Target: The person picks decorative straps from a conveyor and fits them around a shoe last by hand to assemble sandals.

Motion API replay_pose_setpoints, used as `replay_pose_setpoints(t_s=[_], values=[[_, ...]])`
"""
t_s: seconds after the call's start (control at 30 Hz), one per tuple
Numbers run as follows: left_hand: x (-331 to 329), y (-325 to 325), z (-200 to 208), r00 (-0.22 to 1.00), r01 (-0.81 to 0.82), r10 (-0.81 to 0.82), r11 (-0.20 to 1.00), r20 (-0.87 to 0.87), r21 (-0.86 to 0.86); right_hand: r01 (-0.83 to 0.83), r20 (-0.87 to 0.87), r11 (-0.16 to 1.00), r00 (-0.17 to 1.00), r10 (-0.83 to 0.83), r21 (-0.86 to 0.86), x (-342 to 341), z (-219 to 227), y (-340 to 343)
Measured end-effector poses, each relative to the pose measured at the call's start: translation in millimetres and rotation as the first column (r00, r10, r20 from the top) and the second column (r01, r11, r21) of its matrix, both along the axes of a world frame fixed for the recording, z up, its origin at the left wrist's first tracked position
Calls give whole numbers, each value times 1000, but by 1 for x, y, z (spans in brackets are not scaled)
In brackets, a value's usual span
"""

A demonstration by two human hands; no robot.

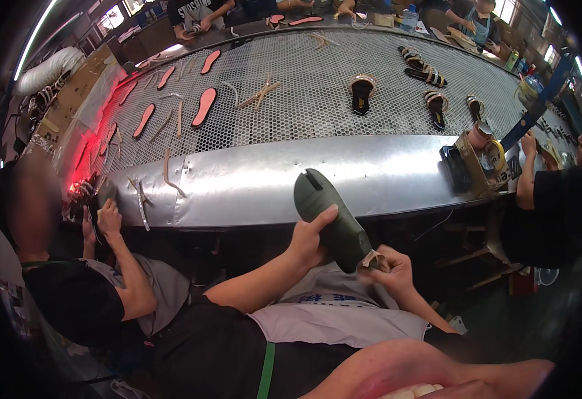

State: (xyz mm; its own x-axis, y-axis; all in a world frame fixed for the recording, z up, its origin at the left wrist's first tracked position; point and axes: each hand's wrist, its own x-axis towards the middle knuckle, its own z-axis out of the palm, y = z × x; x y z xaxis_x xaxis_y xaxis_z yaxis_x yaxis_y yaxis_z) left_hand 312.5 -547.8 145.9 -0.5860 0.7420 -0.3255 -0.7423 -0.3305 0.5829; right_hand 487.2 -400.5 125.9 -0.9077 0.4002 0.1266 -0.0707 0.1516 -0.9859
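Observation:
A dark green shoe last with a slot cut in its rounded upper end is held at a tilt in front of my body, above the lap. My left hand is closed around its left edge, thumb lying across the flat face. At the narrow lower end, my right hand is closed, its fingers pinching a small beige strap piece against the last. The fingertips behind the strap are partly hidden, so I cannot make out how it is fixed there.
Ahead is a metal ledge beside a mesh conveyor carrying pink insoles, loose straps and black sandals. A box with tape rolls stands at the right. Co-workers sit at left and right.

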Motion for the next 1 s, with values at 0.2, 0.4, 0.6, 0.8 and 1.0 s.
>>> replay_pose_setpoints(t_s=[0.2,0.4,0.6,0.8,1.0], values=[[12,17,-6,957,-29,-56,957,285,288,84,183,926,983,-16,-369,-7,-72,-12],[26,31,-22,914,-6,-123,949,386,316,-117,209,900,953,221,-419,-10,-64,56],[46,39,-86,940,317,-327,943,99,106,240,-4,957,970,-244,-161,-7,-34,41],[30,37,-113,930,367,-360,921,-75,134,-6,-51,802,998,45,598,-19,-13,-10],[8,26,-97,831,503,-517,856,-206,-120,-32,31,745,999,16,666,-31,-11,-17]])
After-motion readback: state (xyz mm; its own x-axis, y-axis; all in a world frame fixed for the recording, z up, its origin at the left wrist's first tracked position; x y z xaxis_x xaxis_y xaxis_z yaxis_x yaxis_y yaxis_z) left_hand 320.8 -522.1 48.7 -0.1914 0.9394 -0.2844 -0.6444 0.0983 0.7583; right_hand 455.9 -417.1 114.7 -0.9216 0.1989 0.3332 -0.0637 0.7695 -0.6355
